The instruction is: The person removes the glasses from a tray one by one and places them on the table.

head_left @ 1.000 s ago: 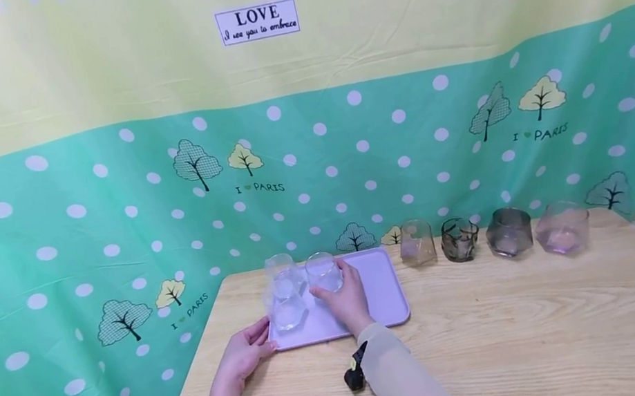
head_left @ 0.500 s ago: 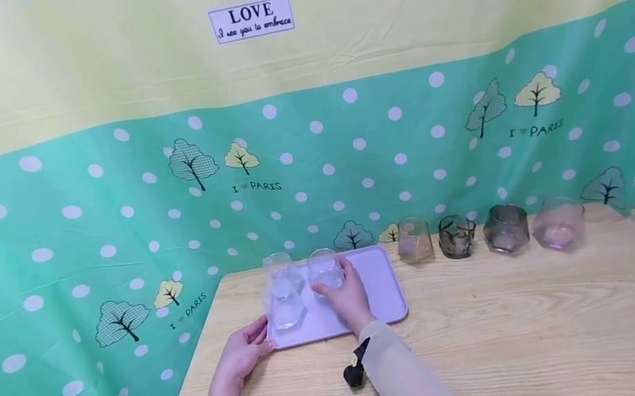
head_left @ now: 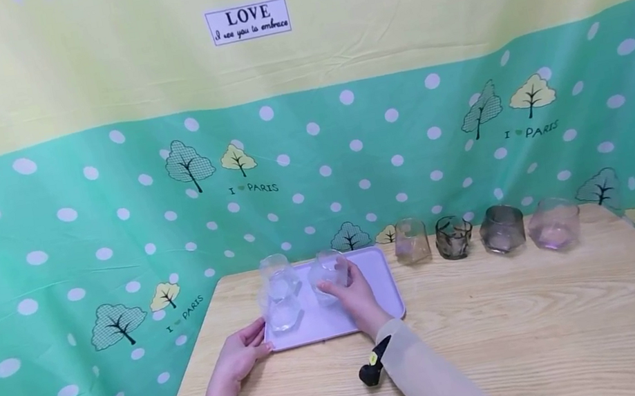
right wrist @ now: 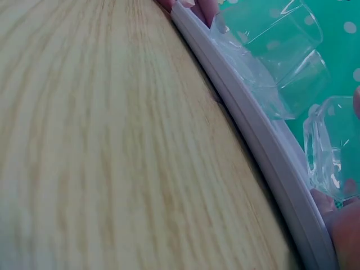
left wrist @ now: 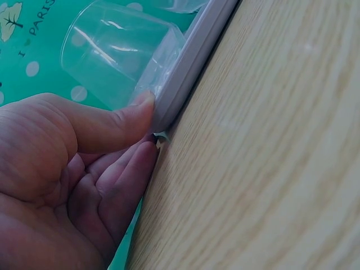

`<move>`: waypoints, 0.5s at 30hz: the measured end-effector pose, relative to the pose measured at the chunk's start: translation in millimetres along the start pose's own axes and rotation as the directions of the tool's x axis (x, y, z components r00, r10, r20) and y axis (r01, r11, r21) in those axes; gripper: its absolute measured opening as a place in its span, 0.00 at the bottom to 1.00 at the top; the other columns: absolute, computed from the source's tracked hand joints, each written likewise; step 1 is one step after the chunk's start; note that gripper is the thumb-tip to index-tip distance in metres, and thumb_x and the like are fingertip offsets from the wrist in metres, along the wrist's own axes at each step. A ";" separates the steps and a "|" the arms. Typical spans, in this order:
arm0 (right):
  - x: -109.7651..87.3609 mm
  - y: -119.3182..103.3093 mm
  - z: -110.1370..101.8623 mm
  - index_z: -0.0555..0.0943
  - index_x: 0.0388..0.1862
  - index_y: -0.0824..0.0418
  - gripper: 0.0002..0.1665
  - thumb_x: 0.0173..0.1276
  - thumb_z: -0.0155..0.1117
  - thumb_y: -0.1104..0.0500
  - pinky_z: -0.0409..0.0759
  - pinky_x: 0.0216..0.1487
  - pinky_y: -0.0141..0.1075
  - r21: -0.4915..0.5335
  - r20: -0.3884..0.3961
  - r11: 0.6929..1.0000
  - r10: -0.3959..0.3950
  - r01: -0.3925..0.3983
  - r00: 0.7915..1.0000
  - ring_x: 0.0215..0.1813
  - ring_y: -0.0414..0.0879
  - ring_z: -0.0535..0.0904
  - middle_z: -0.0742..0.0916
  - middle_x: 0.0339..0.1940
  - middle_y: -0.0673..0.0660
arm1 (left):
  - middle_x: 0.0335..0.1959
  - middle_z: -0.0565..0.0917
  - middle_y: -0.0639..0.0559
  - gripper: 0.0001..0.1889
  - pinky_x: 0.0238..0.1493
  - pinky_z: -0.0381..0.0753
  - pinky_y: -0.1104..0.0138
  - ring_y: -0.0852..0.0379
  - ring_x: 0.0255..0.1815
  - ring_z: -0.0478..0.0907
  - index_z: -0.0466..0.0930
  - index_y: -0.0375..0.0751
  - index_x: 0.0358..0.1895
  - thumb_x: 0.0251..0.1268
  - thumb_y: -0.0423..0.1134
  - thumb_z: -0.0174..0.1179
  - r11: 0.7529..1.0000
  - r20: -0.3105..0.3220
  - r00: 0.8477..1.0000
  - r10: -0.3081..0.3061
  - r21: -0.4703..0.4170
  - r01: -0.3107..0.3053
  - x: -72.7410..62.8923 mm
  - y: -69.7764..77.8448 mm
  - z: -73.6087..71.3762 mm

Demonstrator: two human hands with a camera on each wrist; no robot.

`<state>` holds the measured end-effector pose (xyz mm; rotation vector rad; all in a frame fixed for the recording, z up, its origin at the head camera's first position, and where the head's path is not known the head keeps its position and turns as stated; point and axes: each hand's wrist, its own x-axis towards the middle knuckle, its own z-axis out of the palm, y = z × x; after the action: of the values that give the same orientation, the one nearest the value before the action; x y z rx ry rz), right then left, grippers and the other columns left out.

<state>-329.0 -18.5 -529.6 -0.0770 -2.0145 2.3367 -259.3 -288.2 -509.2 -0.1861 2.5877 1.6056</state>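
My right hand (head_left: pixel 361 296) grips a clear glass (head_left: pixel 326 279) over the middle of a pale lilac tray (head_left: pixel 320 329); whether the base touches the tray I cannot tell. Two more clear glasses stand on the tray's left side, a rear glass (head_left: pixel 278 275) and a front glass (head_left: pixel 283 314). My left hand (head_left: pixel 236 362) holds the tray's front left corner between thumb and fingers. In the left wrist view, the thumb (left wrist: pixel 132 121) presses the rim beside a clear glass (left wrist: pixel 121 53). The right wrist view catches only part of the right hand at its edge, around the held glass (right wrist: pixel 337 143).
Along the back of the wooden table (head_left: pixel 504 335), right of the tray, stand an amber-tinted glass (head_left: pixel 411 242), a dark patterned glass (head_left: pixel 454 238), a smoky grey glass (head_left: pixel 502 231) and a pinkish glass (head_left: pixel 554 226). A green and yellow curtain (head_left: pixel 298 159) hangs behind.
My right hand and the glass in it have shifted slightly right across the tray, away from the other two clear glasses. My left hand stays at the tray's corner.
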 end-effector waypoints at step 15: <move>-8.2 -6.5 -14.9 0.68 0.82 0.56 0.54 0.61 0.85 0.51 0.73 0.76 0.55 0.012 -0.026 0.998 -0.063 0.063 0.998 0.74 0.62 0.72 0.74 0.79 0.64 | 0.74 0.75 0.36 0.39 0.80 0.62 0.44 0.38 0.77 0.69 0.67 0.30 0.79 0.64 0.26 0.72 1.000 -0.003 1.000 0.003 -0.007 -0.003 1.2 -0.8 -0.9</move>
<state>-319.7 -3.5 -525.3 -0.0424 -1.9609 2.2983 -260.3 -289.4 -509.7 -0.1854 2.5859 1.6167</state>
